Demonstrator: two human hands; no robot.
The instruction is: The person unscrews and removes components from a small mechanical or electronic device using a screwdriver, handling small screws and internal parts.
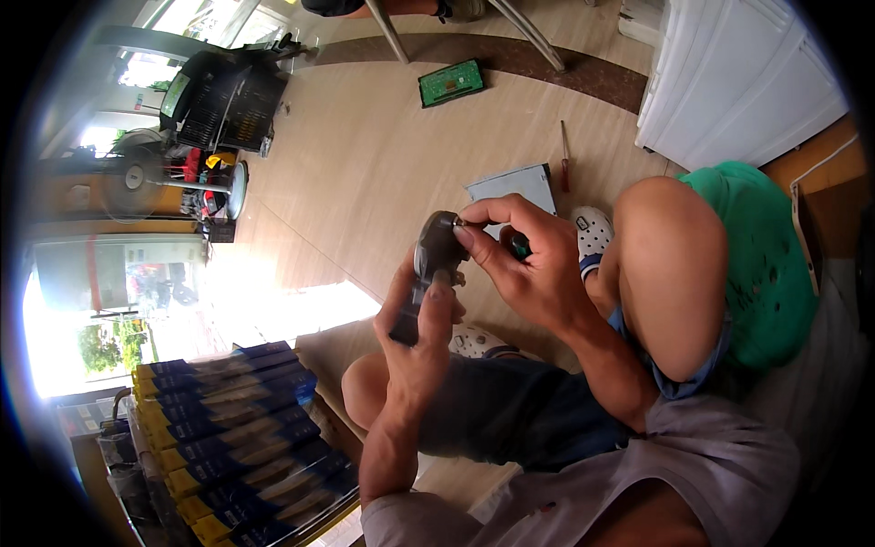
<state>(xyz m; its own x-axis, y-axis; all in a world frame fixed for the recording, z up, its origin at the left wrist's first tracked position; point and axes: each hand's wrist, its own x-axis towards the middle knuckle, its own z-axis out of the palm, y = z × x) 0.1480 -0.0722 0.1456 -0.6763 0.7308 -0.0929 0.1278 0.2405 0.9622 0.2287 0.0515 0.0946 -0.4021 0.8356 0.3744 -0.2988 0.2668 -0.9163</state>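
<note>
My left hand [421, 337] is wrapped round a dark grey device [434, 246] with a rounded head, held upright in front of me, thumb along its body. My right hand [524, 260] is closed, thumb and forefinger pinching at the side of the device's head, on something small that I cannot make out. A dark green object [520, 245] shows inside its curled fingers, too hidden to name. Beyond my hands on the floor lie a grey metal panel [519, 182], a red-handled screwdriver [565, 169] and a green circuit board [451, 84].
My bent legs and clogs [592, 237] are around my hands. A rack of blue-and-yellow packages [228, 410] stands left, a white cabinet [729, 73] and green stool [756, 301] right. A fan [134, 176], black equipment [219, 100] and metal chair legs [538, 46] are farther off.
</note>
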